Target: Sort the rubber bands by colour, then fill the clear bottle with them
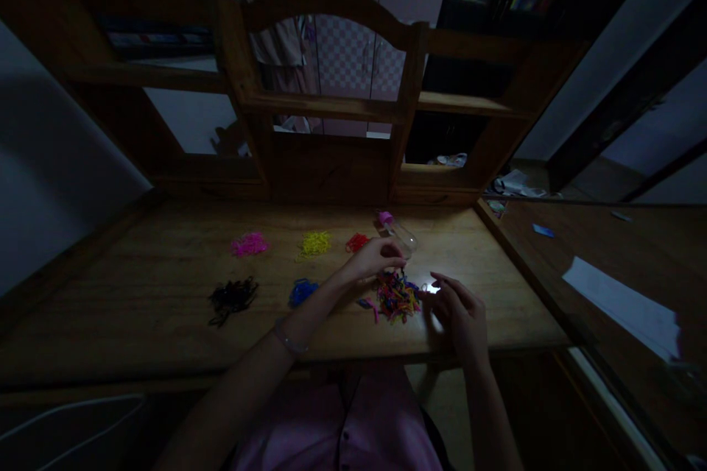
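On the wooden desk [166,287] lies a mixed heap of small rubber bands in many colours [398,296]. My left hand [375,257] hovers over the heap's far edge, fingers curled down as in a pinch; what they hold is too small to see. My right hand [458,309] rests just right of the heap, fingers bent toward it, beside a small bright spot of light. Sorted little piles lie around: pink [250,243], yellow [314,243], red [356,241], blue [303,291] and black [232,297].
A clear small bottle with a pink cap [398,230] lies on its side behind the heap. A wooden shelf unit [325,103] rises at the desk's back. White paper [624,305] and a blue scrap [543,230] lie on the side surface at right. The room is dim.
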Demonstrator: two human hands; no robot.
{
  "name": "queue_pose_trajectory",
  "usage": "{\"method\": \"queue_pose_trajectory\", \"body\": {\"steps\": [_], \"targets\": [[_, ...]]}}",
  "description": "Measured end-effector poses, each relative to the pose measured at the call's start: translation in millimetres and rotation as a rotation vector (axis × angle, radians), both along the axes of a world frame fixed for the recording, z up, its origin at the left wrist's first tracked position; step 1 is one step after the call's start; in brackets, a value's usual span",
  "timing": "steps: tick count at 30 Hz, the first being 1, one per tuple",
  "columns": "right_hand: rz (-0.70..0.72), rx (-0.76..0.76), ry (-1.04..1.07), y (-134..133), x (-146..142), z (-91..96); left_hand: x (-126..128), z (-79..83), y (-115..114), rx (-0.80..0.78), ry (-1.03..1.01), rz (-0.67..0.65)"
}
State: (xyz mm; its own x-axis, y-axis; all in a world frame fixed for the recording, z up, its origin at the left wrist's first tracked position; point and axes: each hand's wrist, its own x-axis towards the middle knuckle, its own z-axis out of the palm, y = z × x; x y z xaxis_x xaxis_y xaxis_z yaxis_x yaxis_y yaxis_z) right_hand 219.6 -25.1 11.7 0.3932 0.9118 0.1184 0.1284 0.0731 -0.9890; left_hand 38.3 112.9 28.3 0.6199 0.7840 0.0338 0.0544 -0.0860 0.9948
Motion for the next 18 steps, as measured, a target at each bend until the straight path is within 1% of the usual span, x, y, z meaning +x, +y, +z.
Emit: {"method": "queue_pose_trajectory", "body": {"steps": [4,9,12,18], "targets": [[0.026,-0.041,-0.002,-0.1,0.4,-0.3,-4.0,-0.4,-2.8,-0.041,-0.028,-0.020],[0.047,-0.060,-0.066,0.2,-0.7,3.9,-3.3,-5.0,-4.9,-0.034,0.053,0.047],[0.051,-0.055,-0.081,0.5,-0.4,4.6,-3.8,-4.8,-6.3,0.022,0.111,0.047],[0.061,-0.056,-0.055,0.6,0.3,2.9,-4.3,1.2,-9.1,0.196,0.243,0.021]]}}
